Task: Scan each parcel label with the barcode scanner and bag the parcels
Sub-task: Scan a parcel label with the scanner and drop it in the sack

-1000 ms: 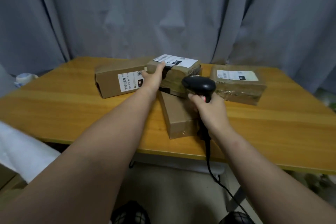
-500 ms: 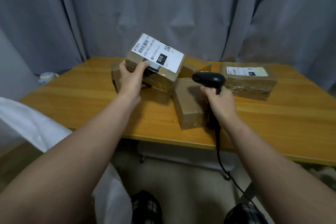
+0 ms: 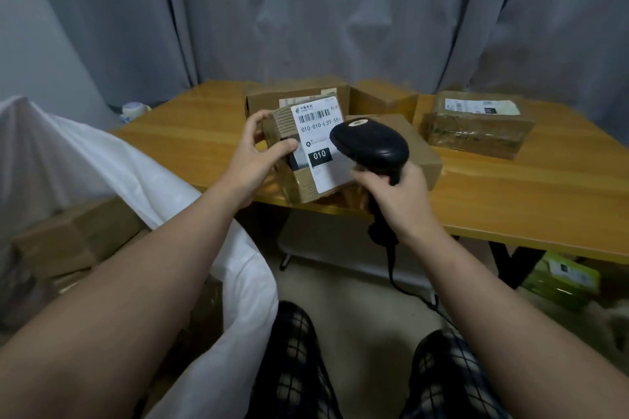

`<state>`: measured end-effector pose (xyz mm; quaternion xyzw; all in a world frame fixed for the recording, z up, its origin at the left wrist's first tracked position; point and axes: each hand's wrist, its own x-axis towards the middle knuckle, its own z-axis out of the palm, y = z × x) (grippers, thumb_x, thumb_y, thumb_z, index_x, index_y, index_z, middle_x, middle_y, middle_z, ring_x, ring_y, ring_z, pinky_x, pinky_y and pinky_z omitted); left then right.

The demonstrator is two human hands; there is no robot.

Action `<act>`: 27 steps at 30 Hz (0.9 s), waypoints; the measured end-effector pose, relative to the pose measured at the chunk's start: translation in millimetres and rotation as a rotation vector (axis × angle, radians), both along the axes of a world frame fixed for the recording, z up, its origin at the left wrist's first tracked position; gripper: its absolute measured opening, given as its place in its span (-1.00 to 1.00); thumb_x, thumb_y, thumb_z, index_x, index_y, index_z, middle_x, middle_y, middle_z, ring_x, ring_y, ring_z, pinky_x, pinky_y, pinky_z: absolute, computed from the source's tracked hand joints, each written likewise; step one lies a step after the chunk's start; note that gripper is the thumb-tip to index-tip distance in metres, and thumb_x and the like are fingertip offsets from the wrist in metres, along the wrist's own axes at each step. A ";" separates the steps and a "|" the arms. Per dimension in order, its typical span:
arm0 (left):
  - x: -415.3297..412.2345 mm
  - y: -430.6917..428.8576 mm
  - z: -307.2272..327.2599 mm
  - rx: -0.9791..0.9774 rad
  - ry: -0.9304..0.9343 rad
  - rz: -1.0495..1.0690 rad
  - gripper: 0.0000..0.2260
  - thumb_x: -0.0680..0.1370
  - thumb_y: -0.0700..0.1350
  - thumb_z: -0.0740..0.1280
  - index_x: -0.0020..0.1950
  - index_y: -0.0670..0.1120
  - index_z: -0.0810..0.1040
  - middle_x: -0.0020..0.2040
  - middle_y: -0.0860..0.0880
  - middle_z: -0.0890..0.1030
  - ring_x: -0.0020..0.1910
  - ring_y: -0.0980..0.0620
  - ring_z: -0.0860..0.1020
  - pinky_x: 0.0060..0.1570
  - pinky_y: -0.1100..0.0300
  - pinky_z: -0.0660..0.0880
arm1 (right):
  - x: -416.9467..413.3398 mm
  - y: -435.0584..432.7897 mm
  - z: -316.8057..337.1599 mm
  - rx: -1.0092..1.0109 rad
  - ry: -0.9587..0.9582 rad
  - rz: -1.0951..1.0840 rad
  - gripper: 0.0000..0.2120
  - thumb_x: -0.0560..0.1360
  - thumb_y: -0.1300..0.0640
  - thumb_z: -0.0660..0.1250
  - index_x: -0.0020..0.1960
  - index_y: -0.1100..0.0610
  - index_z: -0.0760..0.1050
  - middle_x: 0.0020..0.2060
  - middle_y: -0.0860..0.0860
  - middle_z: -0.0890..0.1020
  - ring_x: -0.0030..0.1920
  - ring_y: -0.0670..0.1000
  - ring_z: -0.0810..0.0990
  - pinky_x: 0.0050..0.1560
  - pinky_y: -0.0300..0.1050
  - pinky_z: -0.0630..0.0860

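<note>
Now the parcel (white label turned up) is gripped along its side by the left hand above the table edge. Just beside it, the black scanner is clasped by the right hand, its head held over the label. Beyond both hands, other parcels are seen; below the left forearm, a white bag is draped.

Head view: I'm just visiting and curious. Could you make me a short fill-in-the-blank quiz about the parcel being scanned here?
1. The left hand holds a parcel whose label carries the white-on-black number ____.
2. The right hand grips a ____ barcode scanner in front of that label.
3. The white bag lies on the person's ____ side.

Missing words: 010; black; left
</note>
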<state>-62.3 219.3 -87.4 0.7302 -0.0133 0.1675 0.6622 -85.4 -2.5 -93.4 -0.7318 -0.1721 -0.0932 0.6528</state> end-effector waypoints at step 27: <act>-9.3 -5.9 2.5 -0.043 0.032 -0.018 -0.48 0.53 -0.16 0.39 0.37 0.19 0.27 0.30 -0.02 0.43 0.18 0.07 0.50 0.02 0.15 0.58 | -26.9 3.8 -14.8 0.083 -0.060 -0.112 -0.59 0.49 0.20 0.42 -0.42 -0.06 0.33 -0.60 -0.10 0.48 -0.55 -0.06 0.51 -0.45 -0.28 0.42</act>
